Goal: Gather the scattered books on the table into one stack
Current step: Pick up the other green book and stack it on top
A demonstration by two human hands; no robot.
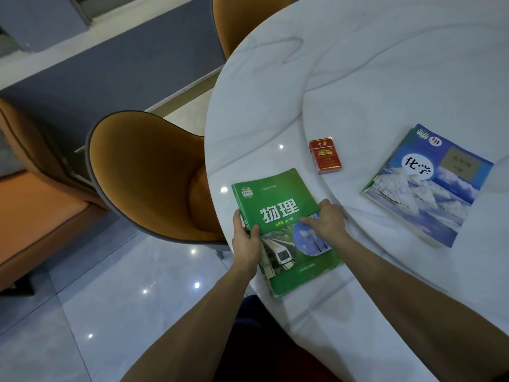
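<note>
A green textbook (278, 205) lies at the near left edge of the white marble table (358, 78), its lower corner overhanging the rim. My left hand (245, 241) grips its left spine edge, thumb on the cover. My right hand (326, 219) clasps the book's right edge, fingers resting on the cover. A blue textbook (429, 186) with a snowy mountain cover lies to the right on the raised turntable; another book's edge shows beneath it.
A red cigarette pack (325, 156) lies between the two books. An orange chair (148, 175) stands close against the table's left edge, another orange chair (248, 20) at the far side. An orange sofa (33, 210) is at the left over glossy floor tiles.
</note>
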